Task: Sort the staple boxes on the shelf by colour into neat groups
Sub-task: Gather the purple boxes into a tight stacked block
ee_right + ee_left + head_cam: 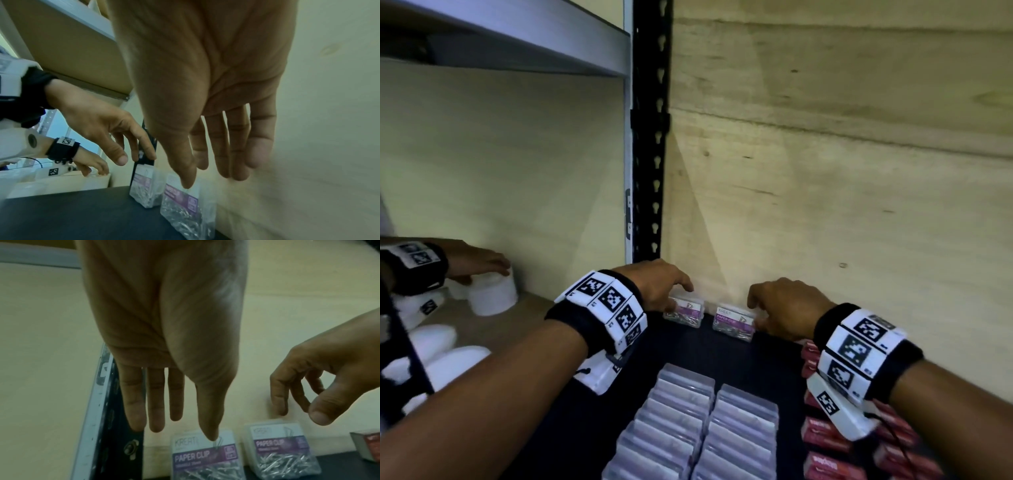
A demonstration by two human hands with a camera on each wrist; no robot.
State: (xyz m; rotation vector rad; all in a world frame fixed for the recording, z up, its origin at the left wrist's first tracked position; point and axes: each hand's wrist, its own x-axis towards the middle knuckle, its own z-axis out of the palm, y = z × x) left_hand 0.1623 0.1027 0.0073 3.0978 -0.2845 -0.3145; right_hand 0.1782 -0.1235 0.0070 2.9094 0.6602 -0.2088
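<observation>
Two clear boxes with purple paper-clip labels stand against the back wall of the dark shelf: a left one (pixel 684 310) (pixel 205 456) (pixel 144 186) and a right one (pixel 733 323) (pixel 281 451) (pixel 185 207). My left hand (pixel 681 291) (pixel 183 426) hangs just over the left box with straight fingers, thumb tip near its top. Over the right box's right end, my right hand (pixel 756 315) (pixel 209 175) has relaxed fingers and holds nothing. Two rows of clear boxes (pixel 688 428) fill the shelf's front middle. Red boxes (pixel 825 438) lie along the right, partly under my right wrist.
A black slotted upright (pixel 650 137) stands at the left back corner. On the neighbouring shelf to the left, another person's hand (pixel 479 262) rests on white rolls (pixel 489 294). A plywood wall (pixel 825 171) closes the back. Bare dark shelf (pixel 739 359) shows between the two boxes and the rows.
</observation>
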